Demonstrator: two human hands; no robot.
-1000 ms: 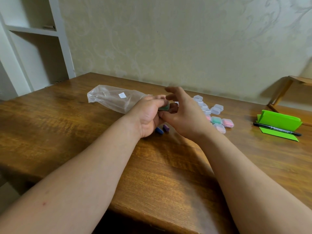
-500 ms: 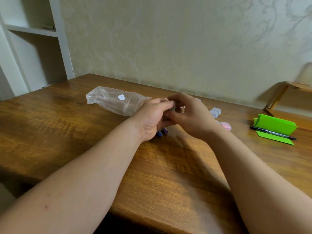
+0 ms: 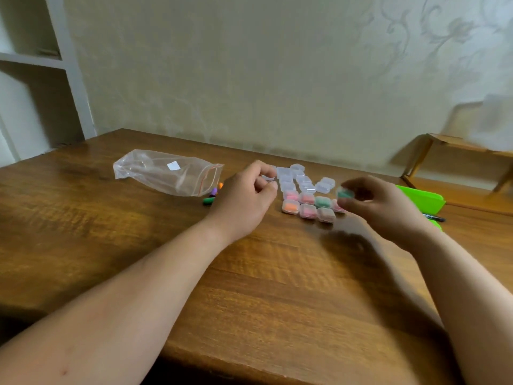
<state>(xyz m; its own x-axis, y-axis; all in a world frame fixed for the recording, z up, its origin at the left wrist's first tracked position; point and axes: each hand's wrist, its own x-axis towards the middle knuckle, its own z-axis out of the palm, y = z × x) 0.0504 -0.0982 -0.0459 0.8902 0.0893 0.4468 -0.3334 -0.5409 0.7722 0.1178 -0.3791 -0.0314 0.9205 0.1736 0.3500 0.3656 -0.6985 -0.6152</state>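
My right hand (image 3: 380,207) pinches a small clear box with green pieces inside (image 3: 345,193) just above the right end of a cluster of small clear boxes. The front rows (image 3: 306,209) hold orange, pink and green pieces; the boxes behind them (image 3: 304,179) look empty. My left hand (image 3: 245,198) hovers left of the cluster, fingers loosely curled, and I see nothing in it. A clear zip bag (image 3: 166,173) lies further left, with loose purple (image 3: 213,192), orange (image 3: 220,185) and green (image 3: 208,201) pieces at its mouth.
All of this lies on a wooden table (image 3: 277,287). A folded green sheet (image 3: 423,200) with a black pen (image 3: 435,218) sits behind my right hand. A small wooden stand (image 3: 455,143) is at the far right, white shelves (image 3: 41,59) at the left.
My hands, joined around a small box before, have separated. The right hand has carried the green-filled box to the right over the cluster; the left hand has let go and stays left.
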